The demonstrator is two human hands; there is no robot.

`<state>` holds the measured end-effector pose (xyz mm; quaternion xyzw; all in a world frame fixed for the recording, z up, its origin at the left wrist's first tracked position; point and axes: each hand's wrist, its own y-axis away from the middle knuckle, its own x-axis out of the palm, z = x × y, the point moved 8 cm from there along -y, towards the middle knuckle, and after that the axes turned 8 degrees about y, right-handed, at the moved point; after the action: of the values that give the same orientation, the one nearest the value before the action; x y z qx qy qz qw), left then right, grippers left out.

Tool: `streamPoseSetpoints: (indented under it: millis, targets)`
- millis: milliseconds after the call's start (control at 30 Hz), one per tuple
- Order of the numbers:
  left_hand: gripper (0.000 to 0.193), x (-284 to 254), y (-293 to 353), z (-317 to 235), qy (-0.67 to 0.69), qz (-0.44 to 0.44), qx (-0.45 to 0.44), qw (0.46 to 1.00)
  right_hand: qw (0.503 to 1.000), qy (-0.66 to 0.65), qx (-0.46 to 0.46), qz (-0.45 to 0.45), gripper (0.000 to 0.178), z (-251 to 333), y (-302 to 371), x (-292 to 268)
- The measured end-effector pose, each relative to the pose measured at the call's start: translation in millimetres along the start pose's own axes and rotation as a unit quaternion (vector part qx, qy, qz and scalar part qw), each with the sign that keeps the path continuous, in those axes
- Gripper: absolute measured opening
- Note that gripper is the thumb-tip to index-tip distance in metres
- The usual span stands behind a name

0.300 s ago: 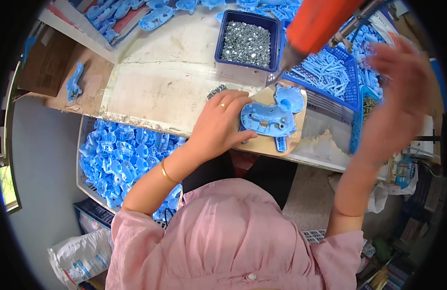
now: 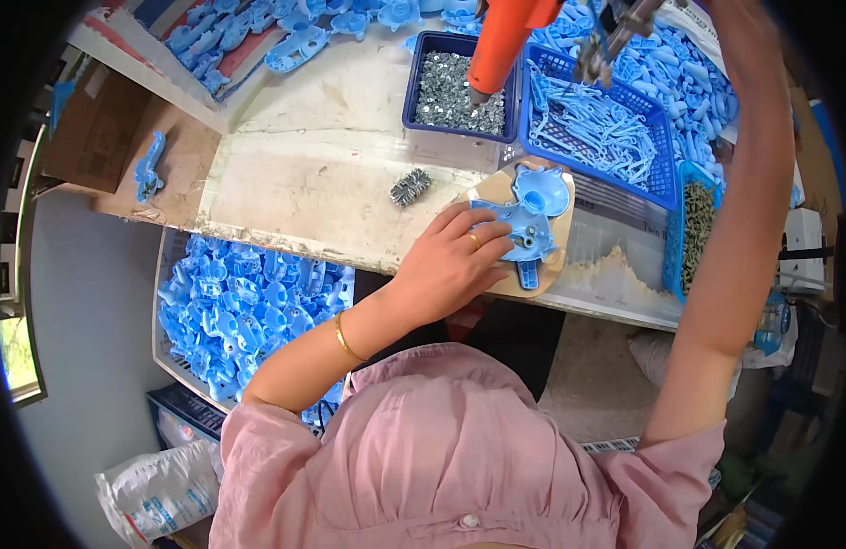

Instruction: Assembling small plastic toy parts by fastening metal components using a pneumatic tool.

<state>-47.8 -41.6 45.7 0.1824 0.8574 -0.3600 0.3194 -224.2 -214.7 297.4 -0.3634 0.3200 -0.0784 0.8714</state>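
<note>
My left hand (image 2: 455, 261), with a ring and a gold bangle, rests on the left part of a light blue plastic shell (image 2: 540, 194). Its fingers are stretched and slightly spread, covering that end. The animal-shaped shell lies hollow side up on a tan board (image 2: 555, 252) at the table's front edge. Far up on the right, my right hand (image 2: 745, 32) reaches over a heap of blue plastic parts (image 2: 674, 91). The top edge cuts it off and its fingers do not show. An orange power screwdriver (image 2: 498, 55) hangs above a dark blue tray (image 2: 407, 114) of small metal pieces.
A blue basket (image 2: 665, 178) holds thin blue strips. Beside it stands a light blue tray (image 2: 672, 261) of screws. A small metal cluster (image 2: 409, 188) lies left of the board. Below the table, a crate (image 2: 162, 343) is full of blue parts. A cardboard box (image 2: 98, 128) stands left.
My right hand has moved up and away to the far right. My left hand has slid right, onto the shell. The orange screwdriver has swung up and left, over the metal pieces.
</note>
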Motion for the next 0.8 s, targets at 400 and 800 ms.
streamPoseSetpoints:
  millis: [400, 800]
  targets:
    - [0.037, 17, -14, 7, -0.023, 0.014, -0.016, 0.999, 0.959, -0.27, 0.084, -0.031, 0.065, 44, 106, 29]
    - [0.039, 18, -12, 5, -0.054, 0.013, -0.021, 0.998, 0.962, -0.245, 0.113, -0.044, 0.034, 37, 144, 42]
